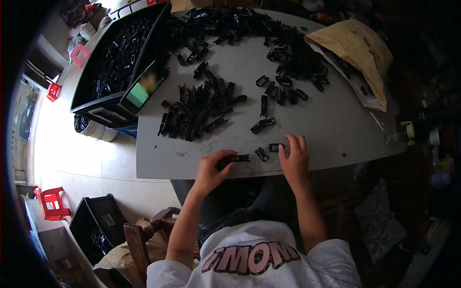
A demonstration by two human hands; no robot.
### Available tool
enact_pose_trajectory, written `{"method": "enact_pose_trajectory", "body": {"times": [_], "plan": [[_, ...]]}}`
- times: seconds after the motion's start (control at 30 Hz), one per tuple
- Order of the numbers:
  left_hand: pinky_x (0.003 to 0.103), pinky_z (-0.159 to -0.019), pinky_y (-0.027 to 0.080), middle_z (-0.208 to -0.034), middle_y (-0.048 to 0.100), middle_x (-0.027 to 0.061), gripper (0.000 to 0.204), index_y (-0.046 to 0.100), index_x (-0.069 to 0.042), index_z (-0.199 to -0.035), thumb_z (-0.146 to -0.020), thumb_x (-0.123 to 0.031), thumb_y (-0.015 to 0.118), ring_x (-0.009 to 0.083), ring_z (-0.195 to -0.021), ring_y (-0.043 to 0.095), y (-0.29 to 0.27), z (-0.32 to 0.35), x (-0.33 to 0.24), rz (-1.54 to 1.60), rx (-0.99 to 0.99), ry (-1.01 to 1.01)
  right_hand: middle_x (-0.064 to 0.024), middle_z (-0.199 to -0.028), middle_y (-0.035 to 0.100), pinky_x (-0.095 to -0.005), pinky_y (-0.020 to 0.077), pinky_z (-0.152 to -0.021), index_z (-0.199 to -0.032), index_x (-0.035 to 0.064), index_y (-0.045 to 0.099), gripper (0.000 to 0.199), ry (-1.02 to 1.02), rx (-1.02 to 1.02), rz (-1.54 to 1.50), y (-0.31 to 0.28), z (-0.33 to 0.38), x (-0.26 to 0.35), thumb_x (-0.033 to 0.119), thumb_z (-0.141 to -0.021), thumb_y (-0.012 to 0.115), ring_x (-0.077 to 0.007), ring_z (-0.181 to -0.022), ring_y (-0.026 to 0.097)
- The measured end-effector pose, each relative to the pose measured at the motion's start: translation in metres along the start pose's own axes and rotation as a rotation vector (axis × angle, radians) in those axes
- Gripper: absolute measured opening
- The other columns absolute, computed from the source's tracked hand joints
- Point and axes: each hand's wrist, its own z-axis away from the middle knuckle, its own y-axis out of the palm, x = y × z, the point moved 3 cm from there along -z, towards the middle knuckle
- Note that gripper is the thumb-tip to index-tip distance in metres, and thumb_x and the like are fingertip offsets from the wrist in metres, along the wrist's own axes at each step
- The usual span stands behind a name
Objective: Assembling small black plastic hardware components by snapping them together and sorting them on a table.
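Near the table's front edge, my left hand (210,171) is closed round black plastic parts (240,158), whose slotted ends stick out to the right; how many it holds I cannot tell. To its right, my right hand (296,161) pinches a small black rectangular plastic frame (274,147) between thumb and fingers. Between the hands a loose black part (261,154) lies tilted on the grey table (317,129). A little farther off lies a longer black piece (262,126). Beyond my left hand, many similar parts are gathered in a heap (192,113).
More black parts (230,21) are piled along the table's far side. A black crate (120,57) full of them stands at the left, a phone (140,91) leaning on it. An open paper sack (353,48) lies far right. Red stools (52,203) stand on the floor.
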Motion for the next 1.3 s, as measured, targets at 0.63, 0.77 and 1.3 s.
{"method": "enact_pose_trajectory", "body": {"times": [0.63,0.77,1.3], "plan": [[0.03,-0.079,0.049,-0.095,0.067,0.0114,0.028,0.064,-0.004,-0.106,-0.078,-0.005,0.065,0.0191,-0.087,0.064,-0.003,-0.001,-0.005,-0.005,0.04,0.001,-0.0127,-0.089,0.056,-0.0424,0.0484,-0.066,-0.088,0.0044,0.053,0.023,-0.025,0.144,0.104,0.02,0.018,0.043,0.015,-0.074,0.069,-0.035,-0.08,0.059],[0.031,-0.079,0.049,-0.095,0.068,0.0126,0.027,0.065,-0.003,-0.105,-0.077,-0.006,0.065,0.0204,-0.087,0.065,-0.002,-0.002,-0.004,-0.04,0.069,-0.043,-0.013,-0.089,0.056,-0.041,0.0487,-0.068,-0.09,0.0033,0.054,0.024,-0.033,0.2,0.13,0.023,0.012,0.043,0.011,-0.072,0.069,-0.0343,-0.082,0.058],[0.029,-0.072,0.05,-0.088,0.069,0.0118,0.029,0.065,-0.003,-0.106,-0.078,-0.009,0.07,0.0162,-0.079,0.065,0.009,0.001,-0.001,-0.103,0.012,-0.019,-0.0112,-0.089,0.05,-0.037,0.0488,-0.069,-0.093,-0.0008,0.058,0.026,-0.471,0.352,-0.101,0.017,0.011,0.076,0.0,-0.069,0.068,-0.0283,-0.083,0.055]]}}
